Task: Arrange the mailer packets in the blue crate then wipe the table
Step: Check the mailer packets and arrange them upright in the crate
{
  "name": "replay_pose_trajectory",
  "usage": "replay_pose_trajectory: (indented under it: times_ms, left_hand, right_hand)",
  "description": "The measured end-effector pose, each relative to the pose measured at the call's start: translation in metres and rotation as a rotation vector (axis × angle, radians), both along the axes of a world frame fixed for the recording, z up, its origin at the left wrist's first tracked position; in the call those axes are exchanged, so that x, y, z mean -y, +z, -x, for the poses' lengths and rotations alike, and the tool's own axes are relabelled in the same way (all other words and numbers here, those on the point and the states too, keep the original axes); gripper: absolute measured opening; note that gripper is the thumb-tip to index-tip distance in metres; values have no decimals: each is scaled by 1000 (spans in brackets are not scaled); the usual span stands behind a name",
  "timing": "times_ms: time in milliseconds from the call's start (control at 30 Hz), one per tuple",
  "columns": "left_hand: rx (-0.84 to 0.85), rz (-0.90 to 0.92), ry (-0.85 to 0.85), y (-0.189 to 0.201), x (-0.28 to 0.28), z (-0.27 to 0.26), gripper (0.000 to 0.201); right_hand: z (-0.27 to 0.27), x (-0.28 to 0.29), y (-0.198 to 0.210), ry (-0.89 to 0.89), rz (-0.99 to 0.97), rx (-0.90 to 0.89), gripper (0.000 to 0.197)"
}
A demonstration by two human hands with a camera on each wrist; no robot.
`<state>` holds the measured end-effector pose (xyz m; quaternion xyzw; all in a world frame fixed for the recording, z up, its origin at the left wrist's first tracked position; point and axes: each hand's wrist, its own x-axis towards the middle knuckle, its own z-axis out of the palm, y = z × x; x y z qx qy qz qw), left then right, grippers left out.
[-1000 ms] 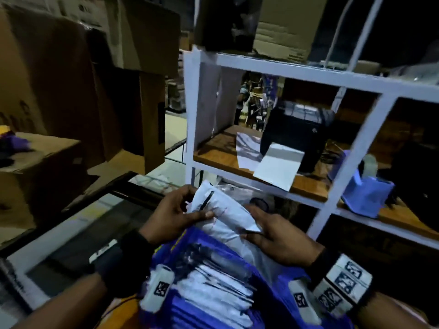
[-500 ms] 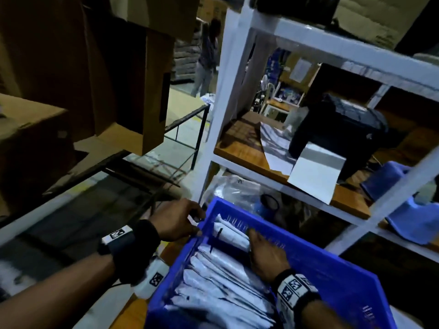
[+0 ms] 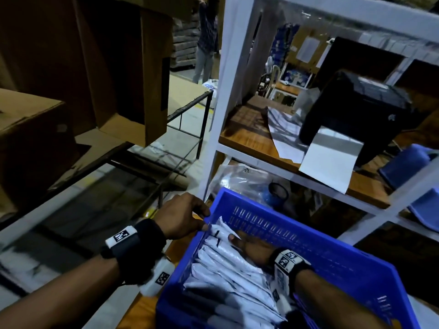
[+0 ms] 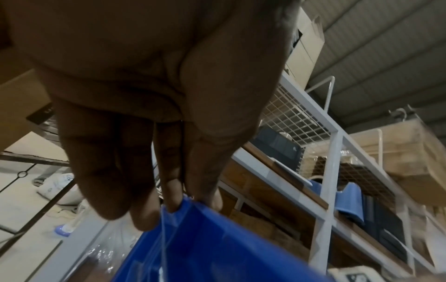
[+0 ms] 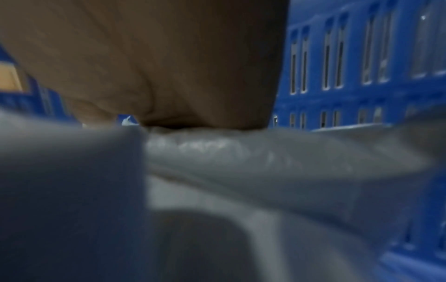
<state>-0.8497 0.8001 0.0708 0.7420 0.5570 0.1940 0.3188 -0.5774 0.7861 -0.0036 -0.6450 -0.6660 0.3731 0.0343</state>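
Observation:
A blue crate sits at the lower right of the head view. White mailer packets stand on edge in a row along its left side. My left hand grips the crate's far left corner rim, thumb and index finger on the blue edge. My right hand is inside the crate at the far end of the row. Its thumb lies on the last mailer packet and its fingers are hidden behind that packet. In the right wrist view the palm rests on a grey packet edge.
A white shelf frame stands just behind the crate. It holds a black label printer and a blue cloth. A clear bag and a blue tape roll lie below. Cardboard boxes stand at left.
A second ago both hands held a white packet above the crate. It now stands in the crate. My left hand has moved to the rim, and my right hand went down with the packet.

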Motion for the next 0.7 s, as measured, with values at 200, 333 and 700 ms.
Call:
replay_pose_trajectory:
  times_ms: [200, 333, 700]
  left_hand:
    - [50, 15, 3, -1, 5, -1, 29]
    - [31, -4, 8, -2, 6, -1, 27]
    - [-91, -104, 7, 18, 16, -1, 32]
  right_hand:
    - [1, 11, -12, 139, 3, -37, 63]
    - [5, 1, -8, 124, -32, -42, 84]
    - [10, 14, 38, 147, -68, -77, 62]
